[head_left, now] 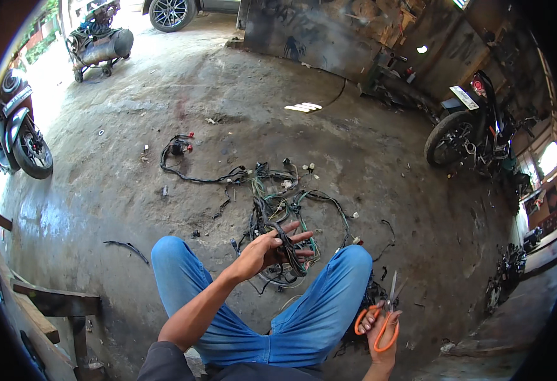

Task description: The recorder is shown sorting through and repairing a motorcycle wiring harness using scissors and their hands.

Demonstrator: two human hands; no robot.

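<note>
Orange-handled scissors (391, 305) sit in the right hand (380, 327), its thumb and fingers curled round the handle loops, the blades parted and pointing away from the body. Ahead and left of that hand, past the right knee (353, 257), the left hand (269, 249) is half open, fingers spread, with a dark bundle of the harness (290, 252) loosely caught between thumb and fingers. The rest of the harness lies tangled on the floor (100, 209), under and beyond the left hand, one branch reaching forward and left to red plugs (190, 147). To handle this well, I'd fan the bundle and single out strands with the left fingers, keeping the blade tips clear of knee and fingertips. Farther off, a motorbike (451, 136) stands ahead-right of both hands, a compressor (103, 52) far ahead-left.
</note>
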